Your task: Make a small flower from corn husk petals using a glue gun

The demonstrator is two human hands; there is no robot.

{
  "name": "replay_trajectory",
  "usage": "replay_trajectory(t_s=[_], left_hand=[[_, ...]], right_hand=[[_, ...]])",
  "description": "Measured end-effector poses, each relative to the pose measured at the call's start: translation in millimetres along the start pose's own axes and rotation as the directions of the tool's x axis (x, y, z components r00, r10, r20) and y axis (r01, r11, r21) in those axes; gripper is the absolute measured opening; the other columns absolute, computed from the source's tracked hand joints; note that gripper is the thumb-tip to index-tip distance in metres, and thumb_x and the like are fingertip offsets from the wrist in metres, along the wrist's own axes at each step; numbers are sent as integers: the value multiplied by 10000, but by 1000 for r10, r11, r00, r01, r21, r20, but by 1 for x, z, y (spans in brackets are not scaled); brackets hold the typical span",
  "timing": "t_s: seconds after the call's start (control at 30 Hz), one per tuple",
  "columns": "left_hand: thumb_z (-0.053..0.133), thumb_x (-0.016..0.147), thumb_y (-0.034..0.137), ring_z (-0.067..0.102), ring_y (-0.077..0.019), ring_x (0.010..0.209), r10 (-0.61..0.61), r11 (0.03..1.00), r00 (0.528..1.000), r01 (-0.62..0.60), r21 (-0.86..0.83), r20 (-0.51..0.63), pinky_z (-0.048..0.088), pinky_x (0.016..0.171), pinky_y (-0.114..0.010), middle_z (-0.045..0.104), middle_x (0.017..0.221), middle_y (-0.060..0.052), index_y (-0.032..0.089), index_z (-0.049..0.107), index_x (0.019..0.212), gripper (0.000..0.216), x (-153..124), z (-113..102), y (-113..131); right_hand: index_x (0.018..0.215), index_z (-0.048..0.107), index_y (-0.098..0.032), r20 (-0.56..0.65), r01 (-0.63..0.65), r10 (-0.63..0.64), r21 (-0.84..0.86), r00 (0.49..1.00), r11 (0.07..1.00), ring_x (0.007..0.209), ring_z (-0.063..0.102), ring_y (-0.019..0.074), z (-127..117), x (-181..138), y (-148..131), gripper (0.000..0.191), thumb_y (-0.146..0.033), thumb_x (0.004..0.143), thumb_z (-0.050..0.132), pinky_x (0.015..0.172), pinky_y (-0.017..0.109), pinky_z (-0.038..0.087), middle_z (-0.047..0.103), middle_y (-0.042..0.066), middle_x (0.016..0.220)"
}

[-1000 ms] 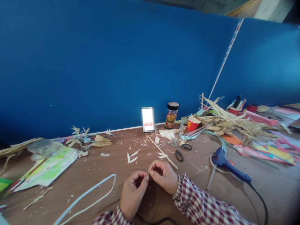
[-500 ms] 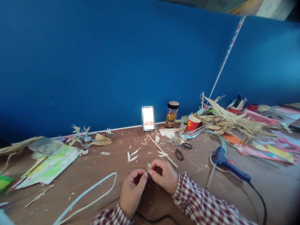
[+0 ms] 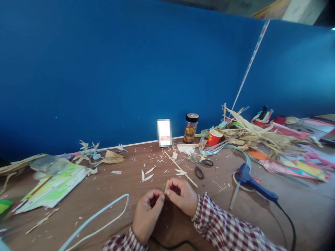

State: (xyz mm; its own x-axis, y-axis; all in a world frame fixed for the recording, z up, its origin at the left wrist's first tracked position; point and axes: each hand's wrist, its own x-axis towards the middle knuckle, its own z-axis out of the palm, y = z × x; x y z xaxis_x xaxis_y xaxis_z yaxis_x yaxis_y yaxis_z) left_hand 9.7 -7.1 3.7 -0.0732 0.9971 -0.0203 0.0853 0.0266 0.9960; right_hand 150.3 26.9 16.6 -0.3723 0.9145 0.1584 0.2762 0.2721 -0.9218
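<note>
Low in the middle of the view, my left hand (image 3: 148,212) and my right hand (image 3: 183,196) meet over the brown table. Thumb and forefinger of each are pinched on a small pale yellow-green strip (image 3: 166,187), which stands up between the fingertips. It looks like a piece of dried husk, though most of it is hidden. Just beyond the hands lie several cut pointed husk pieces (image 3: 147,174) and a thin pale stick (image 3: 180,168). Scissors with black handles (image 3: 200,169) rest open past my right hand.
A blue glue gun (image 3: 253,183) with its black cord lies on the right. Behind stand a lidded jar (image 3: 191,129), a red paper cup (image 3: 215,137) and a heap of dry husks (image 3: 261,136). A pale looped strip (image 3: 102,212) and a green-white sheet (image 3: 56,188) are on the left.
The small strip between my fingertips has turned slightly and now shows as a narrow upright piece. Both hands keep their pinch; the whole view has shifted a little.
</note>
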Motion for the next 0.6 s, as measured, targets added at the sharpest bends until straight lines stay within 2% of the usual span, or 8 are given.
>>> replay_trajectory(t_s=[0.3, 0.6], left_hand=[[583, 691, 321, 478, -107, 489, -5, 1000, 1000, 4, 30, 28, 388, 473, -192, 559, 532, 13, 152, 608, 650, 176, 0, 0, -1], [587, 687, 327, 467, -109, 500, -3, 997, 999, 0, 76, 38, 381, 481, -195, 552, 552, 12, 154, 609, 638, 180, 0, 0, -6]], right_hand=[[715, 531, -161, 31, -4, 2, 78, 1000, 997, 528, 419, 81, -1, 0, 1, 119, -256, 775, 492, 487, 184, 330, 504, -25, 610], [697, 524, -155, -55, -31, 40, 146, 998, 989, 501, 384, 68, -5, 5, 6, 166, -296, 783, 506, 469, 177, 310, 451, -42, 565]])
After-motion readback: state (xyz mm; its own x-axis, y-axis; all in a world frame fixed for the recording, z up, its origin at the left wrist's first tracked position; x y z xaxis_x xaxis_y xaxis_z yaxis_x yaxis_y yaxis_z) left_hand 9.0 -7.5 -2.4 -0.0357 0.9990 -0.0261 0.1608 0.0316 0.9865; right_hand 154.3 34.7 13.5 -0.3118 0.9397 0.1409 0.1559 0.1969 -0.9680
